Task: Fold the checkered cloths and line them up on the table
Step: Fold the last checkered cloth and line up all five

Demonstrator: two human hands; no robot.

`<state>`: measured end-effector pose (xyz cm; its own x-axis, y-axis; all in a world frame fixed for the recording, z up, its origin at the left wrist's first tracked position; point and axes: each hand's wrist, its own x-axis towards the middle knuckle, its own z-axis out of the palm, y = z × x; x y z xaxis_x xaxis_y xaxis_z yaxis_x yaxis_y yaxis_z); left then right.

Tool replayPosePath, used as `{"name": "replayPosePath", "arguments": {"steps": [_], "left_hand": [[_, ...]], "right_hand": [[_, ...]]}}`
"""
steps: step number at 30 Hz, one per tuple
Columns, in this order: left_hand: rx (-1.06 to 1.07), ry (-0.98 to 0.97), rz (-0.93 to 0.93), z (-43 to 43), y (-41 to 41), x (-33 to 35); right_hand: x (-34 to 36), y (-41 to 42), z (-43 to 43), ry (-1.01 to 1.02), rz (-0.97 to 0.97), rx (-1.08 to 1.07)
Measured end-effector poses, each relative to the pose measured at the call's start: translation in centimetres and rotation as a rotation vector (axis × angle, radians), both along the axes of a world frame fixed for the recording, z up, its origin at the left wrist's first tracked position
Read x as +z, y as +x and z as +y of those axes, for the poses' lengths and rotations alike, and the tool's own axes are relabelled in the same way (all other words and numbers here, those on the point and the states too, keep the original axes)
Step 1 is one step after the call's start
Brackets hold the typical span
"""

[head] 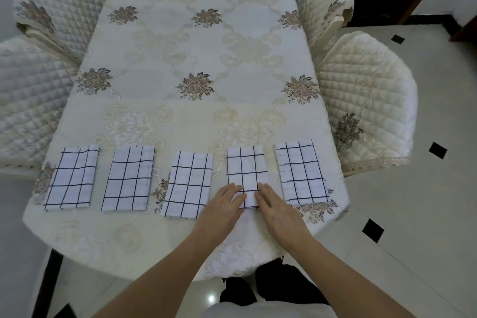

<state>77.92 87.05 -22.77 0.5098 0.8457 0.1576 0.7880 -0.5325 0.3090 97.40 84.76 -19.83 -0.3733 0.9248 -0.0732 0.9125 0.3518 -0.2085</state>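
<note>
1. The table [201, 59] carries one row along its near edge, left to right: first cloth [71, 178], second cloth [129, 178], third cloth [188, 186], fourth cloth [246, 165], fifth cloth [302, 173]. All are checkered, folded and set apart from one another.
2. The left hand [224, 204] lies flat on the near left corner of the fourth cloth, fingers straight, gripping nothing.
3. The right hand [273, 201] lies flat on its near right corner, likewise extended and holding nothing.
4. Judgement: the hands press from either side to flatten the fold and square this cloth with its neighbours.
5. The fifth cloth shows offset layers along its left edge, so its fold is less tidy.
6. No brand, label or legible writing is found on any cloth or on the quilted chairs [366, 100].
</note>
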Motion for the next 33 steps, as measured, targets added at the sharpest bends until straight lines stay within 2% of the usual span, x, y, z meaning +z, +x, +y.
{"name": "replayPosePath", "arguments": {"steps": [9, 16, 23, 33], "left_hand": [[0.013, 0.005, 0.060, -0.6, 0.3, 0.2], [0.068, -0.003, 0.080, -1.0, -2.0, 1.4], [0.114, 0.060, 0.078, -0.9, -9.6, 2.1], [0.055, 0.029, 0.036, -1.7, -15.6, -0.4]], "right_hand": [[-1.5, 0.5, -0.3, -0.027, 0.076, 0.038], [0.5, -0.5, 0.1, 0.059, 0.092, 0.032], [1.3, -6.5, 0.3, 0.124, 0.104, 0.132], [-0.7, -14.2, -2.0, 0.007, 0.069, 0.017]]}}
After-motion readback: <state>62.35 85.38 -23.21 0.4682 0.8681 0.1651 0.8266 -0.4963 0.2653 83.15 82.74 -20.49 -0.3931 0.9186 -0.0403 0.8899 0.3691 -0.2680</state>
